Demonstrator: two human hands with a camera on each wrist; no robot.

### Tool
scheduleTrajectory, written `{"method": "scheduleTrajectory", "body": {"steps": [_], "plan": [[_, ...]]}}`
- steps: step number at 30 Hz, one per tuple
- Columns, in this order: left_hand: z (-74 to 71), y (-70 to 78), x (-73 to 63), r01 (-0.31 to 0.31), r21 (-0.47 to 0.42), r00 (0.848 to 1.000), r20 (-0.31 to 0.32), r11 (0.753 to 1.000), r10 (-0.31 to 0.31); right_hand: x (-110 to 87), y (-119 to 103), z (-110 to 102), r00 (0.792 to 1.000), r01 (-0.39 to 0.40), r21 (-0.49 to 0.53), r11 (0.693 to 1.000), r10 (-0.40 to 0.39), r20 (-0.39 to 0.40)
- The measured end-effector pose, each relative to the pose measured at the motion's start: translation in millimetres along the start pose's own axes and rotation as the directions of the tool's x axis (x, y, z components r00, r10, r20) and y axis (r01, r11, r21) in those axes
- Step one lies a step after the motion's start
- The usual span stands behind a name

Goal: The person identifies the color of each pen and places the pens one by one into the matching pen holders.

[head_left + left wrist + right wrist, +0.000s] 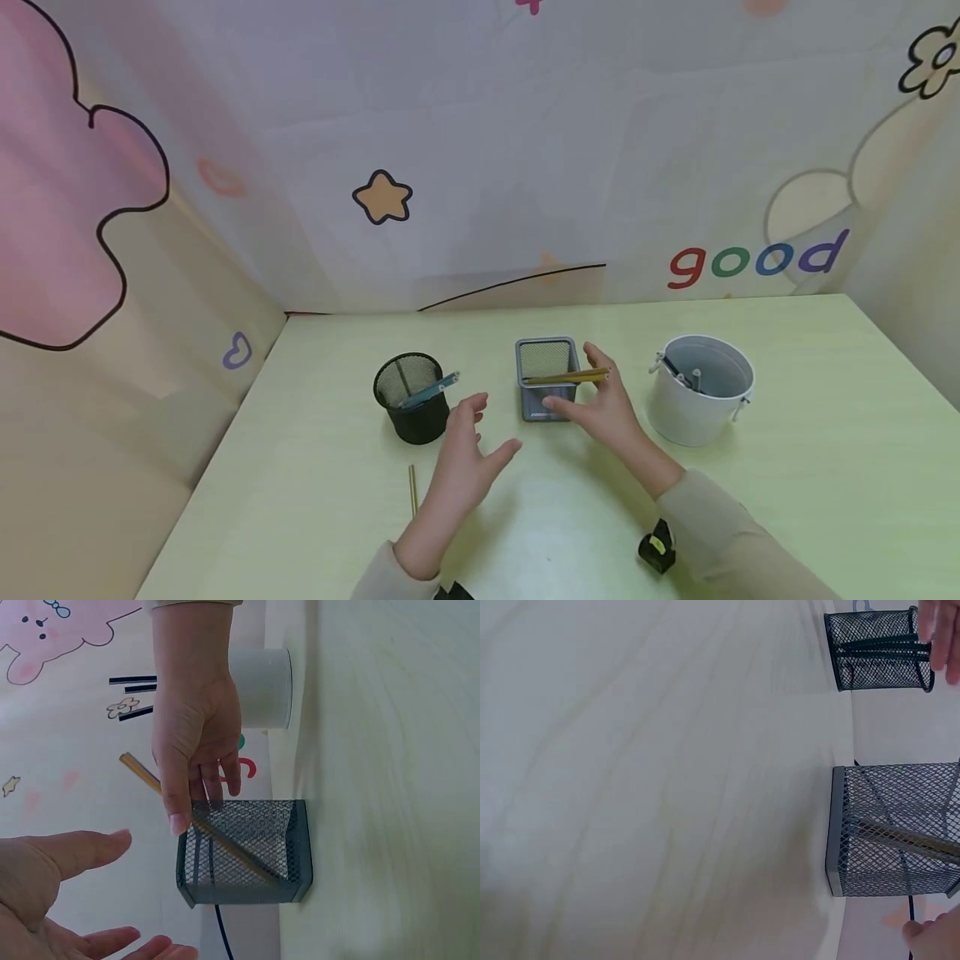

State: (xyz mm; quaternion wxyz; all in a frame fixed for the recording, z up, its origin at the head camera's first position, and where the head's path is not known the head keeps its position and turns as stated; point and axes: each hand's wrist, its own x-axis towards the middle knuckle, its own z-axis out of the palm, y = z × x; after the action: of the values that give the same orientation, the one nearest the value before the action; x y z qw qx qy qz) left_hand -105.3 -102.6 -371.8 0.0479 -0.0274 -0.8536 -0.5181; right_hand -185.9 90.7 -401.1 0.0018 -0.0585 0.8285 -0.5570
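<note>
A grey square mesh pen holder (549, 404) stands mid-table with gold pencils (570, 377) leaning out to its right. My right hand (611, 408) is at its right side, thumb and fingers spread apart near the rim; whether they touch it I cannot tell. To the left, a black round mesh pen holder (420, 421) has teal pencils (431, 390) inside. My left hand (465, 467) hovers just right of and in front of it, thumb apart from the fingers, holding nothing. A gold pencil (412, 487) lies on the table beside the left wrist, partly hidden.
On the right stands a white bucket (690, 412) with side handles and several dark pencils (139, 688) inside. A printed cloth wall (480, 167) borders the table's back edge. A small black object (657, 547) sits by the right sleeve.
</note>
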Motion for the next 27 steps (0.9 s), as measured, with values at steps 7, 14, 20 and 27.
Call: {"method": "scheduleTrajectory", "body": {"steps": [7,14,20,27], "plan": [[-16.4,-9.1,-15.4,0.091,0.143,0.994,-0.065,0.986,-0.082,4.8,3,1,1.000,0.005,0.007,1.000,-0.006,0.026],[-24.6,-15.6,-27.9,0.132,0.294,0.982,-0.166,0.947,-0.085,8.5,5,1,0.999,-0.006,0.032,0.999,0.005,0.046],[-29.9,-19.0,-36.7,0.210,0.393,0.967,-0.217,0.895,-0.131,13.4,2,5,0.998,-0.019,0.026,0.999,0.018,0.056],[-38.1,-33.2,-41.8,0.267,0.409,0.956,-0.229,0.872,-0.185,14.6,-2,9,0.998,-0.034,-0.023,0.999,0.035,0.046]]}}
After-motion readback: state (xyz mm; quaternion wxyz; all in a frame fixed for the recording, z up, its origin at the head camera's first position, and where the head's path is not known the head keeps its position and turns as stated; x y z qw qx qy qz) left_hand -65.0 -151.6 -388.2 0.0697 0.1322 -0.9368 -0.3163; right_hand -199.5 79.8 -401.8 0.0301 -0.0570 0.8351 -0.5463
